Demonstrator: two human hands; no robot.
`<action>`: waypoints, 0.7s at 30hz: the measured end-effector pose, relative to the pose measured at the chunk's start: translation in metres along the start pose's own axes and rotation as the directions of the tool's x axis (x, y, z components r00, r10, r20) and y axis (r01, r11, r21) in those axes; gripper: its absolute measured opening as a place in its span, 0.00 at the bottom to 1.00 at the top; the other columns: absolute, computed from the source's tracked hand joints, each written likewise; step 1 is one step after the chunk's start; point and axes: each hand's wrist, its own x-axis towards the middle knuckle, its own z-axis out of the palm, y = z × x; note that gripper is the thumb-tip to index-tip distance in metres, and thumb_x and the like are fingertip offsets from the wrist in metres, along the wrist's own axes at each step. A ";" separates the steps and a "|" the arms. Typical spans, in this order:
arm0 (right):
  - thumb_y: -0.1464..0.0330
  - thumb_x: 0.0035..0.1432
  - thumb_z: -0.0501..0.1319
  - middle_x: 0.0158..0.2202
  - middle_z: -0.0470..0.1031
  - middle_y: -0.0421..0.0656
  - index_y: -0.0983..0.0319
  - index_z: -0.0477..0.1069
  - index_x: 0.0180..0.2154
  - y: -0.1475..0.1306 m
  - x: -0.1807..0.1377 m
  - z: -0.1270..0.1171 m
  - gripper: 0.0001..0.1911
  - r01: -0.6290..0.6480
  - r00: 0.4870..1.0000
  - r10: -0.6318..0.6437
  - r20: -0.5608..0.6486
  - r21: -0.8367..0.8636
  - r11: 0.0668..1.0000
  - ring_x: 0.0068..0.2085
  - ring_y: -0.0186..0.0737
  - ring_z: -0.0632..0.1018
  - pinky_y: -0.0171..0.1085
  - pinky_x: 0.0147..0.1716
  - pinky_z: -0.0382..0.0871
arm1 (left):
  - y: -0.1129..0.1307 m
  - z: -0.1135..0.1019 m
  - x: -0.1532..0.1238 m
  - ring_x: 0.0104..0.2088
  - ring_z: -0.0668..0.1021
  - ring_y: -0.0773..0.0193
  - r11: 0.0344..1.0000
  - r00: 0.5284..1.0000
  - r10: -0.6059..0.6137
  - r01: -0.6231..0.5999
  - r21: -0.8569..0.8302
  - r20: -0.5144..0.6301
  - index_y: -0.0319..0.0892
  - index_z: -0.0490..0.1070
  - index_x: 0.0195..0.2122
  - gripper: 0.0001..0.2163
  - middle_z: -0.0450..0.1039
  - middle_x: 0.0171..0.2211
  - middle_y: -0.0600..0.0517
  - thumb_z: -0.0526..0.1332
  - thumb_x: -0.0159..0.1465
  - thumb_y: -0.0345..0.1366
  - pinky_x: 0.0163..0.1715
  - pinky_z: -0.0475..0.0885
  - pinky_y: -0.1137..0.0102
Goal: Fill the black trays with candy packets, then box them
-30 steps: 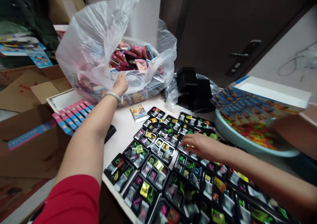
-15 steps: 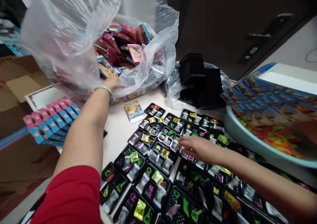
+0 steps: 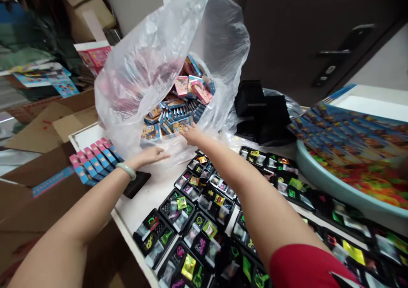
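Observation:
My left hand (image 3: 149,156), with a pale bangle at the wrist, has its fingers stretched out against the lower front of a large clear plastic bag (image 3: 127,122). Higher up, at the bag's mouth, my right hand (image 3: 191,134) reaches in with fingers apart, over or touching a small blue-and-yellow printed box (image 3: 180,125). Whether its fingertips press on that box I cannot tell. Inside the bag are many such boxes, some in tidy rows, and loose pink boxes (image 3: 201,91) on top. Below my arms, black compartment trays (image 3: 177,209) hold small toys and wrapped sweets.
Pink-and-blue boxes (image 3: 95,160) stand in a row at the table's left edge, near a black tray (image 3: 137,184). Stacked black trays (image 3: 266,114) are behind the bag's right side. A light blue basin (image 3: 306,165) of colourful pieces is at right, with printed cards (image 3: 347,131) over it.
My right hand has gone from over the trays to the bag's mouth. My left hand has drawn back to the bag's front. The loose box on the table no longer shows there.

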 end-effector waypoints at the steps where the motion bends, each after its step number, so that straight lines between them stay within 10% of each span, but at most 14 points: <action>1: 0.74 0.62 0.61 0.67 0.70 0.58 0.67 0.66 0.66 0.005 0.001 0.007 0.31 -0.051 0.997 0.050 0.055 0.006 0.999 0.70 0.57 0.66 0.57 0.71 0.48 | -0.003 -0.008 0.010 0.42 0.83 0.48 0.999 0.998 -0.032 0.030 -0.038 -0.054 0.44 0.80 0.35 0.18 0.83 0.36 0.43 0.56 0.68 0.49 0.47 0.78 0.62; 5: 0.78 0.62 0.58 0.53 0.81 0.64 0.73 0.80 0.51 0.029 -0.012 0.030 0.19 -0.152 0.975 0.147 0.167 0.017 0.988 0.57 0.58 0.80 0.54 0.64 0.62 | 0.011 -0.018 0.066 0.53 0.82 0.50 0.993 0.970 -0.109 0.117 0.024 -0.216 0.40 0.81 0.48 0.17 0.82 0.51 0.41 0.52 0.71 0.35 0.54 0.75 0.64; 11: 0.71 0.72 0.50 0.57 0.80 0.57 0.66 0.77 0.58 0.058 -0.042 0.044 0.22 -0.164 0.982 0.156 0.109 0.072 0.984 0.59 0.53 0.79 0.47 0.58 0.66 | 0.042 0.022 0.131 0.57 0.80 0.42 0.962 0.967 -0.218 0.235 0.138 -0.132 0.28 0.77 0.55 0.19 0.76 0.55 0.27 0.51 0.68 0.23 0.54 0.75 0.59; 21: 0.66 0.70 0.58 0.59 0.76 0.56 0.65 0.63 0.69 0.035 -0.085 0.054 0.29 0.003 0.989 0.011 -0.144 0.093 0.996 0.61 0.57 0.69 0.49 0.60 0.58 | 0.032 0.039 0.148 0.56 0.80 0.44 0.950 0.955 -0.254 0.276 0.145 -0.154 0.34 0.79 0.53 0.17 0.79 0.52 0.31 0.54 0.69 0.27 0.54 0.74 0.61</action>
